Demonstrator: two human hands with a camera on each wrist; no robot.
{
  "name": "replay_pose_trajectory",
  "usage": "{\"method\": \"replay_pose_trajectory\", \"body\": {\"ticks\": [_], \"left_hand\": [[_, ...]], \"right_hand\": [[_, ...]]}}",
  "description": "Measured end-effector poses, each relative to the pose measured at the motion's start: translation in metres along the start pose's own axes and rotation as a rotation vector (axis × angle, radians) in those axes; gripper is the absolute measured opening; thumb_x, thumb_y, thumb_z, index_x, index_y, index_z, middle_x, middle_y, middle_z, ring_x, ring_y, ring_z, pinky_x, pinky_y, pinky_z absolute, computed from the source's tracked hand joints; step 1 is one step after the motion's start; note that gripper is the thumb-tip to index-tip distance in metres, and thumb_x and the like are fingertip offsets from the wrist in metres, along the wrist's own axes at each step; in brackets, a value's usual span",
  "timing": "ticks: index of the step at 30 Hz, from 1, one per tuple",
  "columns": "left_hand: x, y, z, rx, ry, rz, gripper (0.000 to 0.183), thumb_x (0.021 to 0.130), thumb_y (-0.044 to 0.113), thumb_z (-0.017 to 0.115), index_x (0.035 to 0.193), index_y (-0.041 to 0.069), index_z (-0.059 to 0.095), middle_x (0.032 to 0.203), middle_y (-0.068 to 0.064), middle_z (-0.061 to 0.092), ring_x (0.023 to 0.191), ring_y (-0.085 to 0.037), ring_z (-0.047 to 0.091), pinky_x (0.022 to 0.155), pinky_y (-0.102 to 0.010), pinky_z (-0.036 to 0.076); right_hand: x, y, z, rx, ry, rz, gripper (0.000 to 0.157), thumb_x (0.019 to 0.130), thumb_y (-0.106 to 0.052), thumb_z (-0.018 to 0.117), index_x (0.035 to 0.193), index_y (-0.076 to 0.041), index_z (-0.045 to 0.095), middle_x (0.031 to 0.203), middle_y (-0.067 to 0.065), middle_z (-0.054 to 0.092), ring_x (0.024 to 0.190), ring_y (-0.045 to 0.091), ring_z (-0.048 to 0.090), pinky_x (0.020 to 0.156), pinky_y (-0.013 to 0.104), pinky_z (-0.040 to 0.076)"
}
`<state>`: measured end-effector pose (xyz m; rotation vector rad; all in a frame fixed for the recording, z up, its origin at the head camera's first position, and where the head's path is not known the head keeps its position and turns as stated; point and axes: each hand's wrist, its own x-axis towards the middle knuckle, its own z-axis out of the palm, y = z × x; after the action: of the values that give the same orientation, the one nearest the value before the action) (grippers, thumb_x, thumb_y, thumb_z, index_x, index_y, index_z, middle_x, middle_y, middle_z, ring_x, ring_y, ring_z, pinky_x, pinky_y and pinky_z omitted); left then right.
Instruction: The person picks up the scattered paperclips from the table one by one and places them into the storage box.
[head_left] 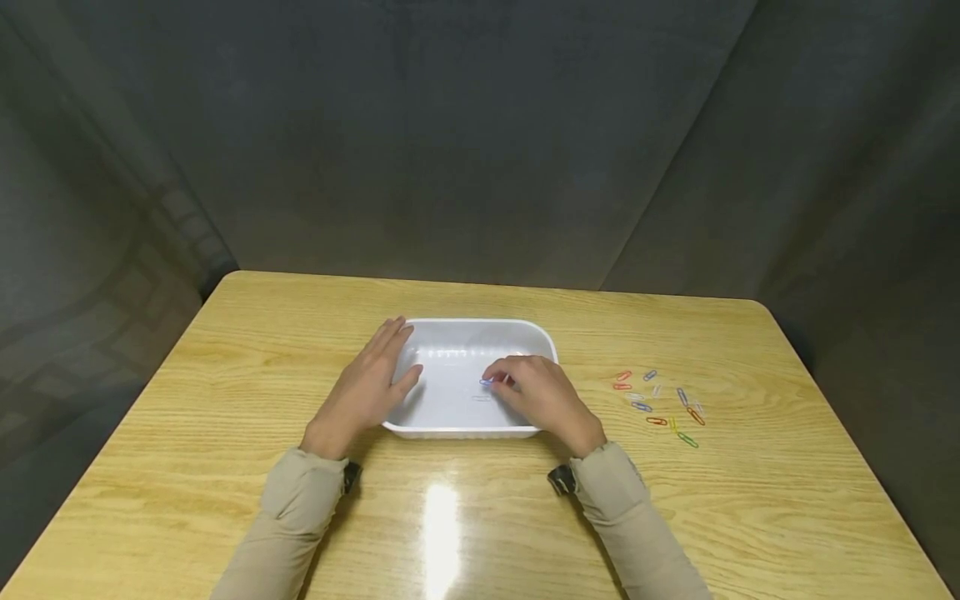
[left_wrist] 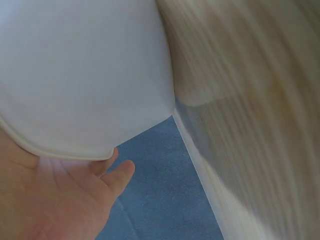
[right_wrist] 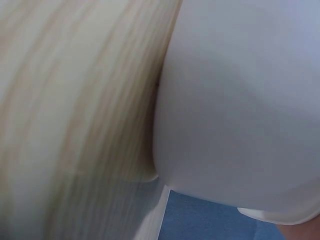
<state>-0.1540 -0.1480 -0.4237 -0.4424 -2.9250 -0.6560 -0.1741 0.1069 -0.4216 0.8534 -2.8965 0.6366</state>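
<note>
A white plastic tray (head_left: pixel 442 408) sits between both hands. My left hand (head_left: pixel 367 387) lies over its left rim with the fingers straight and the thumb reaching inside. The tray's outer wall (left_wrist: pixel 90 75) and part of that hand show in the left wrist view. Over the tray's right half, my right hand (head_left: pixel 542 396) pinches a blue paper clip (head_left: pixel 486 382) between thumb and fingertips, low above the tray floor. Faint thin marks show on the floor just below. In the right wrist view the tray wall (right_wrist: pixel 235 110) hides most of the right hand.
Several coloured paper clips lie scattered to the right of the tray, among them a green paper clip (head_left: pixel 687 439) and a red paper clip (head_left: pixel 657 422). The wooden table (head_left: pixel 187 433) ends at a dark curtain (head_left: pixel 450 167) behind it.
</note>
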Motion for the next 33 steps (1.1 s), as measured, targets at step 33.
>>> {"method": "replay_pose_trajectory", "body": {"ticks": [33], "left_hand": [[-0.001,0.001,0.000,-0.002,0.006,0.005,0.063,0.093,0.038,0.046,0.144,0.007,0.027,0.154,-0.010,0.017,0.142,-0.029,0.016,0.116,-0.046,0.021]], "right_hand": [[-0.014,0.001,-0.026,0.132,0.019,-0.034,0.017,0.086,-0.017,0.062,0.103,-0.015,0.068,0.099,-0.003,0.066,0.092,0.014,0.060,0.080,0.030,0.051]]}}
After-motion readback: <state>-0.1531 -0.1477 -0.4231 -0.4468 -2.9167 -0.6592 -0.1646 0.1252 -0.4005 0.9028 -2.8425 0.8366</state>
